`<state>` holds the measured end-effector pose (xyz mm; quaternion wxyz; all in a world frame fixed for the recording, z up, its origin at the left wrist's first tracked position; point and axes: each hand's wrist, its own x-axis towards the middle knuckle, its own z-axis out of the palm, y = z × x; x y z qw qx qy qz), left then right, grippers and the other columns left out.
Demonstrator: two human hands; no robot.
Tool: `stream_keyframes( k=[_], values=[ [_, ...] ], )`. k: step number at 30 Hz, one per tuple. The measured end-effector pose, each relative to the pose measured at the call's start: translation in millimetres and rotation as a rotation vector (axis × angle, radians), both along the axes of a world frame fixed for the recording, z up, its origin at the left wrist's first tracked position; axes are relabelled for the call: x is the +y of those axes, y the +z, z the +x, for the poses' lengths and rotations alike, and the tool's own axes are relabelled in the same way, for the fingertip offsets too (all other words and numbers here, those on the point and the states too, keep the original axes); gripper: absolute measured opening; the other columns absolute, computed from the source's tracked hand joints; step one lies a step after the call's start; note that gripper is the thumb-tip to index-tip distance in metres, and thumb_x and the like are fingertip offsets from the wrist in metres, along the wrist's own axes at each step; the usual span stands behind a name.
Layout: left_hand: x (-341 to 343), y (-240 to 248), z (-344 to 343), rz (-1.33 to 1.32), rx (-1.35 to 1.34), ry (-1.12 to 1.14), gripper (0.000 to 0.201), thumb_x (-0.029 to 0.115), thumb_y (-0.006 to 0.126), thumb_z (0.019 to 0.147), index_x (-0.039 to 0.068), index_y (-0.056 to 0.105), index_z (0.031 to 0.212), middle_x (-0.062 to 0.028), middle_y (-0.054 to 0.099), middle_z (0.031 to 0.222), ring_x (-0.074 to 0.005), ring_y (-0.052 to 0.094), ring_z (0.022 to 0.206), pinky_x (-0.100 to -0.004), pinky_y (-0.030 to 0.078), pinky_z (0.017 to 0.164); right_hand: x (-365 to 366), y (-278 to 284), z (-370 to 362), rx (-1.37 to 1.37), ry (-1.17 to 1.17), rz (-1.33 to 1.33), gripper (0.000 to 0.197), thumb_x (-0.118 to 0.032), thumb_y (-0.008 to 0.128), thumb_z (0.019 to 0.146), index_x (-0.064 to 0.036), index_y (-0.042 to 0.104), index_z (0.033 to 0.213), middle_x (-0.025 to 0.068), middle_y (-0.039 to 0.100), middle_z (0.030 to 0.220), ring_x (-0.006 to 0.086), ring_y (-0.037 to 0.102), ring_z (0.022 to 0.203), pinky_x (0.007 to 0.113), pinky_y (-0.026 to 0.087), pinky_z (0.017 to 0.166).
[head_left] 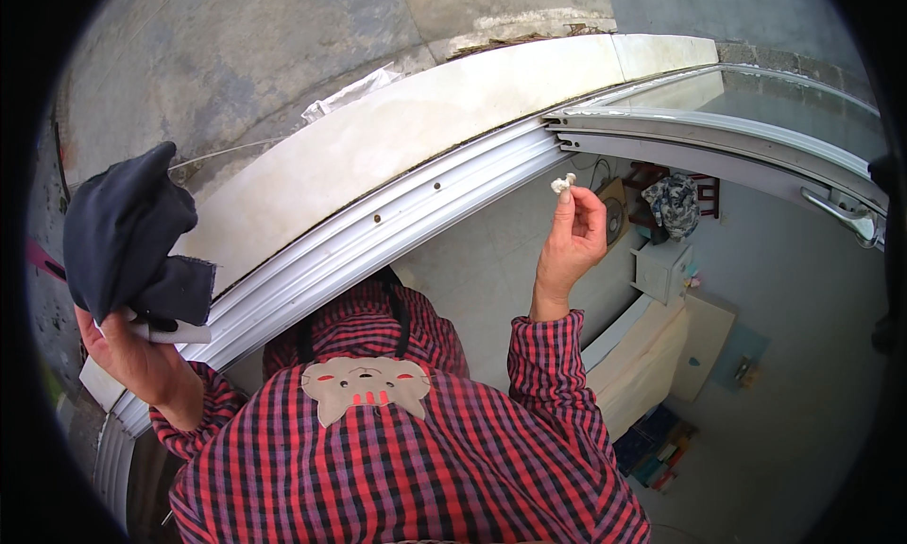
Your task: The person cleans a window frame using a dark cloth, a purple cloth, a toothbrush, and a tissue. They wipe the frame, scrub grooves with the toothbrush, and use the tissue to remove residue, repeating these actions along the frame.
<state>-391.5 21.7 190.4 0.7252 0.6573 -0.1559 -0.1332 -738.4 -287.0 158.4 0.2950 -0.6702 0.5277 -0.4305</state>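
While left grip (140, 357) snug around dark cloth (132, 232), right grip (571, 243) in a narrow pinch on a white scrap (561, 184).

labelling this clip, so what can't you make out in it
Head view, left hand: partly hidden behind the dark cloth.
Head view, white item below that cloth: partly covered, full shape unclear.
Head view, white scrap pinched in the right hand: too small to identify.
Head view, sliding frame: right end lost at the dark lens rim.
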Motion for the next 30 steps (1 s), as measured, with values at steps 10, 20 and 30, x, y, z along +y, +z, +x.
stream_keyframes(
  k=[10,20,30],
  values=[
    [18,-13,7,0.004,0.032,0.095,0.041,0.008,0.055,0.104,-0.007,0.055,0.143,-0.0205,0.067,0.134,-0.028,0.068,0.12,-0.0385,0.053,0.107,-44,-24,-15,0.443,0.036,-0.171,0.01,-0.004,0.073,0.095,-0.0038,0.073,0.106,0.0051,0.066,0.095,0.0149,0.064,0.075,0.029,0.053,0.066],
    [16,-10,0,0.058,0.029,0.082,0.042,0.01,0.053,0.105,-0.007,0.053,0.145,-0.0219,0.066,0.136,-0.0301,0.067,0.123,-0.0404,0.054,0.109,-61,-13,-24,0.581,0.224,-0.102,0.01,-0.009,0.074,0.097,-0.0005,0.071,0.103,0.0068,0.068,0.09,0.0142,0.065,0.074,0.028,0.053,0.066],
    [24,-11,-2,0.107,0.021,0.052,0.043,0.011,0.052,0.107,-0.006,0.052,0.146,-0.0232,0.065,0.138,-0.0322,0.067,0.125,-0.0424,0.054,0.11,47,-15,27,0.373,0.318,0.002,0.009,-0.003,0.076,0.094,0.0007,0.07,0.099,0.0062,0.065,0.083,0.0134,0.063,0.069,0.028,0.052,0.062]
  ],
)
